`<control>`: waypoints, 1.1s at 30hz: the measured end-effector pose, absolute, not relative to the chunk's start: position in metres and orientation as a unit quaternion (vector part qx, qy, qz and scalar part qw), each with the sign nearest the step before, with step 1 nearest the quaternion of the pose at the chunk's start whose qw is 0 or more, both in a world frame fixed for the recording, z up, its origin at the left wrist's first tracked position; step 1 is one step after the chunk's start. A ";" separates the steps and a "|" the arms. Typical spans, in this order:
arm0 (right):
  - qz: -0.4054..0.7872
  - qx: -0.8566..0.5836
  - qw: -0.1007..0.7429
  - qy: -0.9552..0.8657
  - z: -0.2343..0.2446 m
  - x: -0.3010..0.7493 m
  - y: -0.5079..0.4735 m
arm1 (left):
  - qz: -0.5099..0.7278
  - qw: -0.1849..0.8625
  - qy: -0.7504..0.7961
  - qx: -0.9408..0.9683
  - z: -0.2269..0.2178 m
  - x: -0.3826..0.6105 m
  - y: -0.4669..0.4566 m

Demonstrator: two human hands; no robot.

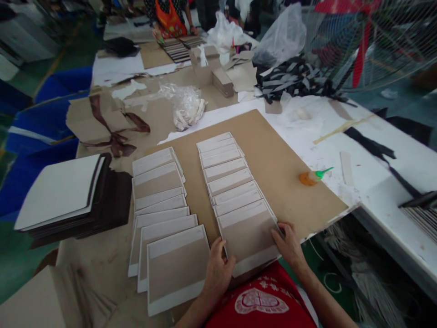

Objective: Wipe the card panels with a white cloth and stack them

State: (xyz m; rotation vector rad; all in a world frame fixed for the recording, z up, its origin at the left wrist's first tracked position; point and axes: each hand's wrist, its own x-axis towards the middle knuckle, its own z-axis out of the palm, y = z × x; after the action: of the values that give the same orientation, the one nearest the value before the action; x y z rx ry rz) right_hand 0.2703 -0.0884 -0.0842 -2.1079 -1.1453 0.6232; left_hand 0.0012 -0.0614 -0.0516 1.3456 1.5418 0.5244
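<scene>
A flat grey-brown panel with white borders [251, 232] lies at the near end of the right-hand row. My left hand [218, 266] pinches its left edge, thumb on top. On the opposite edge my right hand [288, 241] has its fingers closed in the same way. Behind this panel, several similar panels [230, 177] overlap like shingles, running away from me. To the left, a second row of overlapping panels [177, 264] ends near the table's front edge.
A stack of dark and white boards [61, 191] stands at the left. A small bottle of orange liquid with a green nozzle [309, 177] sits on the brown sheet [283, 159]. Black strips [290, 79] and a large fan [368, 45] are at the back right. A person [170, 18] works across the table.
</scene>
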 end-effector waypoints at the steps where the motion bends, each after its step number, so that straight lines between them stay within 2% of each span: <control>1: 0.240 -0.801 0.326 -0.441 -0.084 0.268 -0.089 | 0.216 0.490 0.641 0.550 -0.050 0.002 -0.061; 15: 0.271 -0.797 0.275 -0.465 -0.075 0.272 -0.092 | 0.206 0.432 0.689 0.545 -0.054 0.017 -0.069; 21: 0.322 -0.776 0.295 -0.454 -0.065 0.278 -0.091 | 0.178 0.446 0.698 0.532 -0.046 0.020 -0.065; 26: 0.358 -0.769 0.324 -0.419 -0.052 0.280 -0.091 | 0.202 0.433 0.698 0.533 -0.050 0.019 -0.066; 29: 0.442 -0.757 0.359 -0.320 -0.032 0.283 -0.084 | 0.219 0.417 0.706 0.529 -0.043 0.023 -0.068; 33: 0.666 -0.598 0.382 -0.230 0.024 0.282 -0.062 | 0.246 0.376 0.738 0.503 0.000 0.041 -0.065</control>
State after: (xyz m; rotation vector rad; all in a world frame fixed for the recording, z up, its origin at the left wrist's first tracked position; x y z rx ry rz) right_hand 0.2821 -0.0616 0.0244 -1.5267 -0.5875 1.6992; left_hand 0.0405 -0.0653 -0.0001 1.2880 1.8890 0.6303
